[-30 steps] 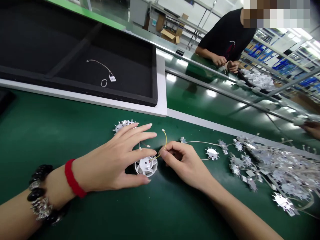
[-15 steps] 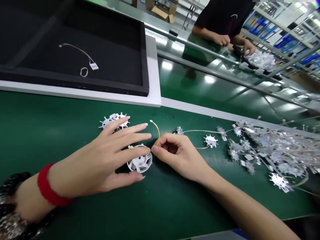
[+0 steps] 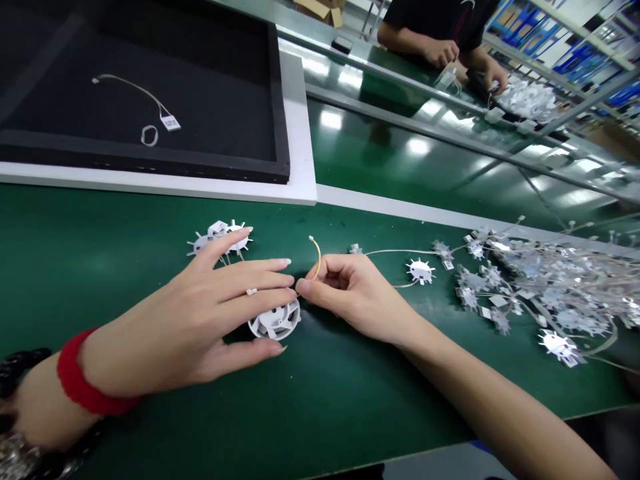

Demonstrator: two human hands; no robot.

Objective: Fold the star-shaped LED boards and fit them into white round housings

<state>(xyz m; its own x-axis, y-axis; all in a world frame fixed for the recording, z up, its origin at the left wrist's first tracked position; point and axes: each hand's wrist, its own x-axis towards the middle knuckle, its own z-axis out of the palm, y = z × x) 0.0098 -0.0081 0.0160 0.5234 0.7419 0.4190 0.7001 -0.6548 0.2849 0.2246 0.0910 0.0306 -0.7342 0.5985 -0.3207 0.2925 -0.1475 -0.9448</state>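
Observation:
My left hand (image 3: 195,313) lies palm down with its fingers spread, over a round white plastic housing with spokes (image 3: 275,325) on the green table. Thumb and fingers rest about the housing's rim and cover its upper part. A small white connector (image 3: 251,291) pokes out between two fingers. Close by on the right, my right hand (image 3: 357,293) pinches a thin yellow wire (image 3: 319,257) between thumb and index finger; its white-tipped end curves upward. Whether the wire joins the housing is hidden by the fingers. Behind my left fingertips sit white spiky-edged discs (image 3: 238,237).
A tangled heap of spiky discs with wires (image 3: 560,287) spreads at the right. One single disc (image 3: 421,271) lies nearer. A black tray (image 3: 280,113) at the back left holds a labelled wire (image 3: 171,123) and a small ring (image 3: 149,136). Across the bench, a co-worker's hands (image 3: 443,53) handle parts.
The view has shifted slightly. My right hand has drawn the yellow wire a little closer to the left fingers, which now cover more of the housing's top. The connector now shows between those fingers.

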